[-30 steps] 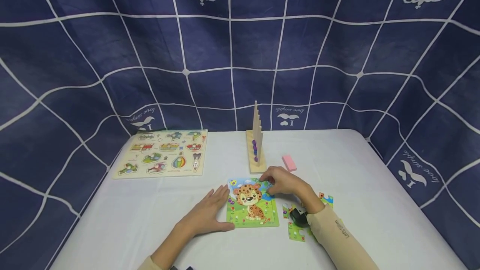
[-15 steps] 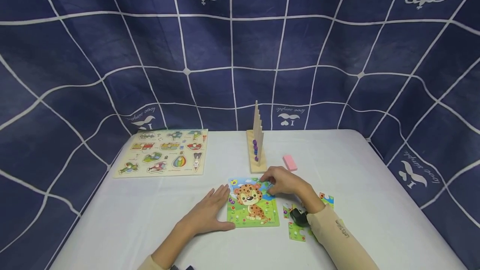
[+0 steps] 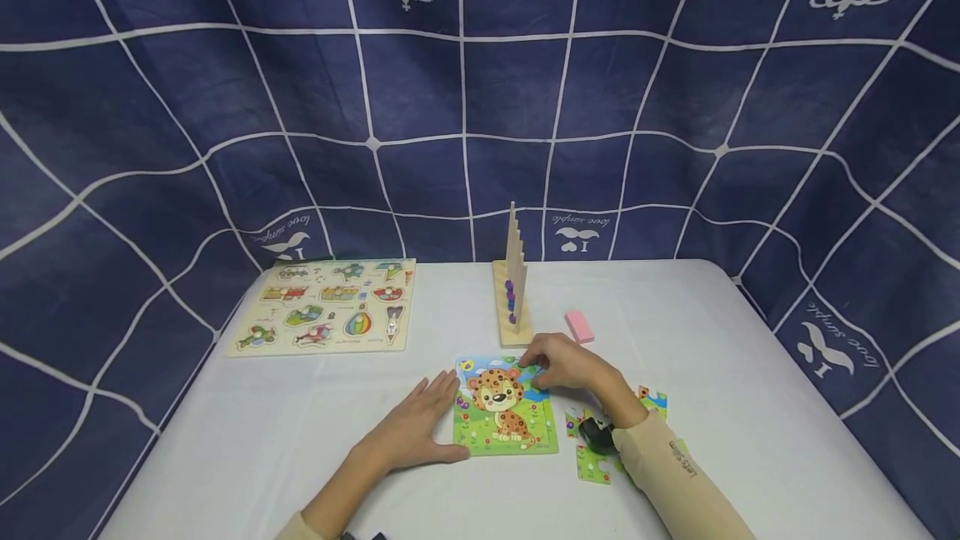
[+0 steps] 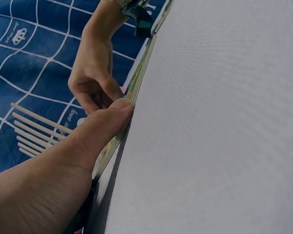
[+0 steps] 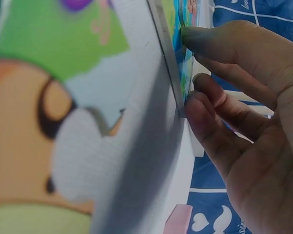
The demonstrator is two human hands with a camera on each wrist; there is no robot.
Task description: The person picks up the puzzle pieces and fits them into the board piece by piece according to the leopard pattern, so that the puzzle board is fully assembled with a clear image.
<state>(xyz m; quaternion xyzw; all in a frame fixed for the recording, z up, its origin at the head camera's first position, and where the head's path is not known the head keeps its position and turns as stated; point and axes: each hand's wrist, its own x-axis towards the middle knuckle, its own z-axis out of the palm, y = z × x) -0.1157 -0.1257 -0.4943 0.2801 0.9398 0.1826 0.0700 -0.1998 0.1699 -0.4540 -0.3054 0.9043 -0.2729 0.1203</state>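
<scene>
Your left hand (image 3: 412, 426), fingers straight and gripping nothing, touches the left edge of the puzzle (image 3: 501, 419) at the middle of the table (image 3: 300, 411). Your right hand (image 3: 567, 361) curls at its far right corner; the right-wrist view bares fingertips (image 5: 198, 105) the left-wrist view hides, yet any pinch cannot be told. Loose pieces (image 3: 592, 467) lie toward the table's right edge.

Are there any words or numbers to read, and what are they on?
"I love simple": blue curtain, upside down in the head view.
"Let's Slim": right sleeve.
Vehicle board: small printing, too blurred to read.
Leopard puzzle: tiny marks near the bottom, too small.
No readable numbers.
</scene>
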